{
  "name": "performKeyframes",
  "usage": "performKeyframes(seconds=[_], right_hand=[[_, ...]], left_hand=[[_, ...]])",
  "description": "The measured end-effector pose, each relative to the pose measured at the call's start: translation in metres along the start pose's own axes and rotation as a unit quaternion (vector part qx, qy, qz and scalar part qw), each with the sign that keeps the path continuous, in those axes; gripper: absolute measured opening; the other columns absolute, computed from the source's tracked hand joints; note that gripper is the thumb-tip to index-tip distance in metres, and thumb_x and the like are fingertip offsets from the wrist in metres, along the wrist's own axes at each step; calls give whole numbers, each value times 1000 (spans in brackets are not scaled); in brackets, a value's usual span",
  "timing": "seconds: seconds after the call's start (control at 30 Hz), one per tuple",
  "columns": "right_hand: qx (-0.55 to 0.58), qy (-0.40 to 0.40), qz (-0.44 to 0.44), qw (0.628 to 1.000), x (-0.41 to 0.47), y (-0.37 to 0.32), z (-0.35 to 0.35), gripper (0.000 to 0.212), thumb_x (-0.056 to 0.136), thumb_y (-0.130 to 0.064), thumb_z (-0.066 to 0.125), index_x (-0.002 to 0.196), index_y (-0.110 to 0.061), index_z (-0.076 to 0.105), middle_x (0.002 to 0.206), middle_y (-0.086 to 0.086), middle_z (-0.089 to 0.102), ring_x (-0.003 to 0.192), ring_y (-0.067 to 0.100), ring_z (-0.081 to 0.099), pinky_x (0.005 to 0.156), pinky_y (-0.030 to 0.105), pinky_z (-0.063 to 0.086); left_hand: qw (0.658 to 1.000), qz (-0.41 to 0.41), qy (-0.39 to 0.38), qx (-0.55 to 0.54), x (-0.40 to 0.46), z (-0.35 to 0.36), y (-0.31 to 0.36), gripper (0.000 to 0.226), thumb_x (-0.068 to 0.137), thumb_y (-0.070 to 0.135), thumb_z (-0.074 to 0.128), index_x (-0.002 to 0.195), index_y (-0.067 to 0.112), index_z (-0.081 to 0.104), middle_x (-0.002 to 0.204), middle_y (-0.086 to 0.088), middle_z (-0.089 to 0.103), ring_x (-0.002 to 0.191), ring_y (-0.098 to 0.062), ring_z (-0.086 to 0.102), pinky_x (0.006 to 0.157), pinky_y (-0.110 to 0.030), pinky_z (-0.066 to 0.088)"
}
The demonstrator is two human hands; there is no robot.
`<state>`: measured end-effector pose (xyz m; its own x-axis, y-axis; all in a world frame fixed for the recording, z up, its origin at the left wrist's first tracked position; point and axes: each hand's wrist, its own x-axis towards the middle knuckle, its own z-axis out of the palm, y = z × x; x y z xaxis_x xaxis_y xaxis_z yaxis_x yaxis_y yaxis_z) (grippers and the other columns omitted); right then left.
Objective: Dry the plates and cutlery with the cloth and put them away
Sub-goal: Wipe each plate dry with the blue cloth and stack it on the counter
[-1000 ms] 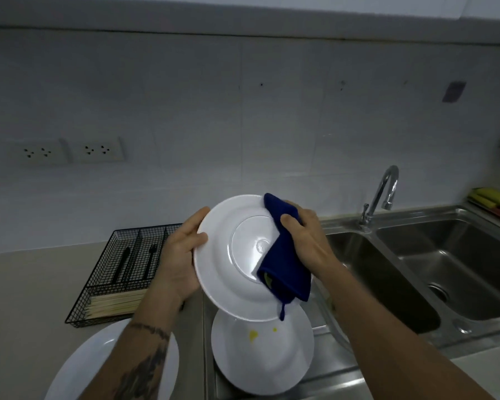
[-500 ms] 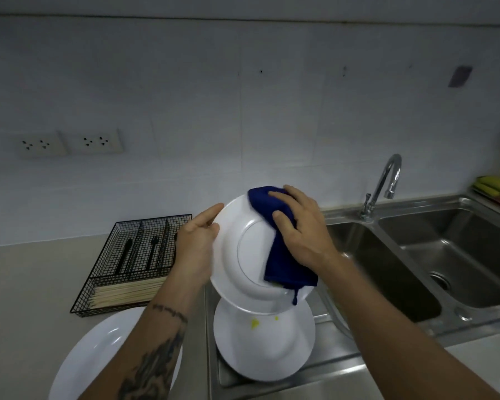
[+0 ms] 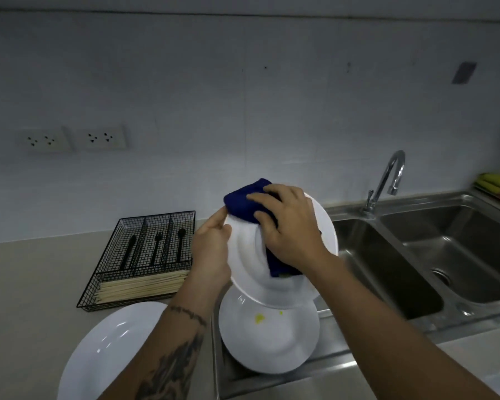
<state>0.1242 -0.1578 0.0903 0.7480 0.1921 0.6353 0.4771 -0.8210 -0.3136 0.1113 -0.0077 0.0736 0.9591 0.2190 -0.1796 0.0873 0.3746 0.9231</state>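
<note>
A white plate [image 3: 247, 272] is held tilted above the sink's drainboard, its underside toward me. My left hand [image 3: 211, 252] grips its left rim. My right hand [image 3: 289, 232] presses a dark blue cloth [image 3: 246, 200] against the plate's upper part, the cloth folded over the top rim. Below it a second white plate [image 3: 269, 339] with small yellow specks lies on the drainboard. A third white plate [image 3: 104, 350] rests on the counter at lower left. A black wire cutlery tray [image 3: 145, 255] holds black cutlery and pale chopsticks.
A steel double sink [image 3: 416, 255] with a curved tap [image 3: 387, 180] fills the right side. Yellow and red sponges [image 3: 497, 183] sit at the far right. Two wall sockets [image 3: 75, 138] are on the tiled wall. Beige counter [image 3: 26, 284] extends to the left.
My right hand has slid the cloth up from the plate's right side to its top rim. The plate has tilted more edge-on, and the view has shifted slightly.
</note>
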Motion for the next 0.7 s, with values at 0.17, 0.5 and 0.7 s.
performKeyframes(seconds=[0.17,0.5,0.7], right_hand=[[143,67,168,973,-21,29,5,42,93,-31,40,129,-20,58,134,-1,55,121,19,49,108,44,37],[89,-22,112,990,-43,-11,20,60,92,-24,42,151,-27,31,162,-6,16,149,15,7,122,44,10],[-4,10,75,997,-44,-6,21,58,91,-37,34,149,-37,31,162,-9,17,148,17,13,119,52,8]], left_hand=[[996,3,80,-36,-1,-17,10,46,91,-9,47,117,20,71,118,1,70,102,-22,68,93,-41,55],[998,-8,56,-20,7,-27,4,52,87,-1,46,121,31,69,124,1,67,106,-29,66,89,-50,56],[997,13,59,-46,11,-30,6,52,85,-1,47,114,34,72,119,0,70,107,-30,68,92,-54,54]])
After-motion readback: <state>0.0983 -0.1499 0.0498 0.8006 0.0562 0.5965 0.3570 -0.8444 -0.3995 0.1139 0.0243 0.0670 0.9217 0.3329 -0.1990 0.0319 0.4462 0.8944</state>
